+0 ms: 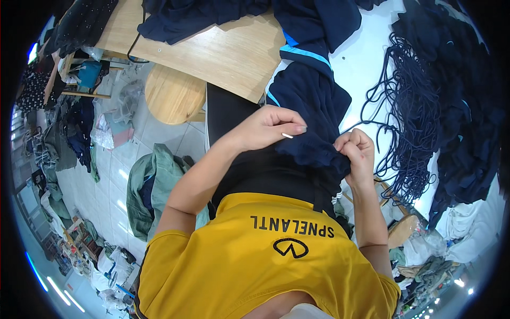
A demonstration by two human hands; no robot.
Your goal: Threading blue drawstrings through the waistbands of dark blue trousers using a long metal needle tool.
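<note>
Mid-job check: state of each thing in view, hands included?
Left hand: closed, small white piece showing under thumb
Right hand: closed on navy garment
Navy garment: bunched between the hands
Navy cords: loosely tangled
Green cloth: crumpled
Wooden stool: upright

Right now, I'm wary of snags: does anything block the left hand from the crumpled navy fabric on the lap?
Nothing visible blocks the left hand from the fabric; a slim white piece shows at that hand.

A round stool [172, 94] stands on the tiled floor [110, 178] beside a wooden table [228, 53]. Strip lights [57, 290] glow lower left.
</note>
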